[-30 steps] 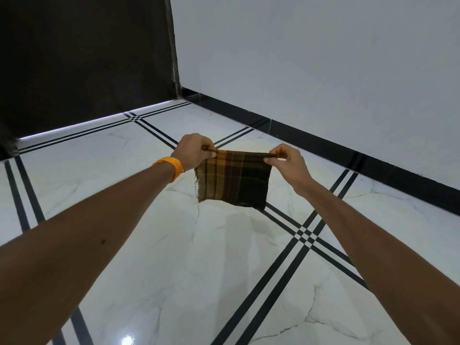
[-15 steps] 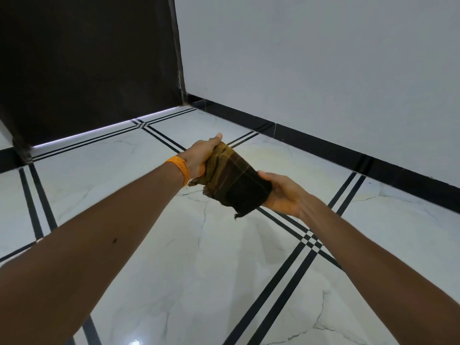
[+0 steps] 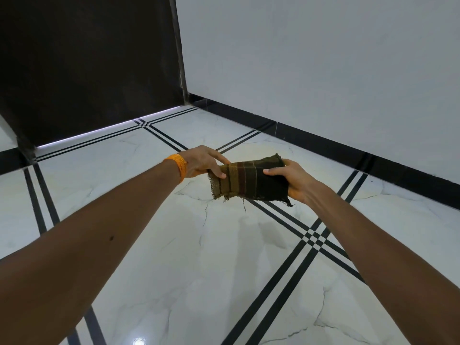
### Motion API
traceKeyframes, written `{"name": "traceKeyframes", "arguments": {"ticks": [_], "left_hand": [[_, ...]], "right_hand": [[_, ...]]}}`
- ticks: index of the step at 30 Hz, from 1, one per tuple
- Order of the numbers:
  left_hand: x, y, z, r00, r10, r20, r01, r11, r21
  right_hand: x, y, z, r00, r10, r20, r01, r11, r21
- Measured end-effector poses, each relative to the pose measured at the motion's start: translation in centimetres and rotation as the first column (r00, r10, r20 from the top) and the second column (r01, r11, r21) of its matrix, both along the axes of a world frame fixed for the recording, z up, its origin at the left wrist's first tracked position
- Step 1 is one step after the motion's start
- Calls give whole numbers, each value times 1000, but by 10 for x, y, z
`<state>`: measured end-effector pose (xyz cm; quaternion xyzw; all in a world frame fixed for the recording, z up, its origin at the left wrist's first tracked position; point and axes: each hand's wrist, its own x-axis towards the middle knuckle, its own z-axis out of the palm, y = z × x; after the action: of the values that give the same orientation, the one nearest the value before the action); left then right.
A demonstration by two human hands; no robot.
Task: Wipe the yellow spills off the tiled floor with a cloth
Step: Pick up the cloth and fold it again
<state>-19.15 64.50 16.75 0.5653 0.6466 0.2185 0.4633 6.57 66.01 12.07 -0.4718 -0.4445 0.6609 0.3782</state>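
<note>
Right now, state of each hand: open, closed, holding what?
Left hand: pinches the left end of the folded brown-and-olive plaid cloth.
Right hand: grips the cloth's right end, thumb on top.

We see soft, dim light. The glossy floor [image 3: 189, 270] shows a white glare [image 3: 139, 341] at its near edge and faint grey shadows [image 3: 249, 227]. A bright strip [image 3: 107, 129] glows under the dark panel [image 3: 87, 58], far left. Lines bend near the edges.

- My cloth [image 3: 249, 181] was olive and dark brown, with maroon stripes.
- The floor [image 3: 199, 257] was white, grey-veined, crossed by black triple lines.
- The spill [image 3: 263, 151] was pale yellow.
- My wristband [image 3: 180, 165] was orange.
</note>
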Motion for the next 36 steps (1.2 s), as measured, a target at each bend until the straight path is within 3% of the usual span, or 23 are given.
{"name": "traceKeyframes", "arguments": {"ticks": [3, 7, 10, 14, 22, 26, 30, 34, 36], "left_hand": [[2, 1, -3, 996, 15, -87, -3, 990, 139], [4, 4, -8, 986, 64, -153, -23, 966, 257], [4, 6, -9, 968, 95, -233, -13, 943, 333], [8, 8, -11, 956, 107, -275, 26, 898, 439], [6, 11, -15, 940, 87, -329, 117, 826, 552], [3, 10, -13, 935, 52, -352, 138, 859, 493], [2, 9, -13, 946, -7, -325, 115, 942, 315], [11, 6, -12, 949, -87, -304, 151, 969, 194], [16, 6, -13, 955, -169, -244, 200, 974, 108]], "right_hand": [[6, 5, 4, 999, -44, -29, 45, 998, 53], [15, 7, 13, 996, 92, -4, -90, 982, 168], [16, 7, 16, 993, 101, 57, -111, 970, 214], [10, 10, 12, 953, -51, 298, -59, 935, 349], [-4, 15, 13, 771, -374, 515, -64, 759, 647], [-2, 20, 17, 762, -349, 546, -84, 782, 617], [2, 18, 23, 929, -65, 364, -102, 902, 420], [-6, 15, 29, 947, 30, 319, -166, 897, 409], [-14, 16, 37, 919, 79, 386, -252, 870, 423]]}}
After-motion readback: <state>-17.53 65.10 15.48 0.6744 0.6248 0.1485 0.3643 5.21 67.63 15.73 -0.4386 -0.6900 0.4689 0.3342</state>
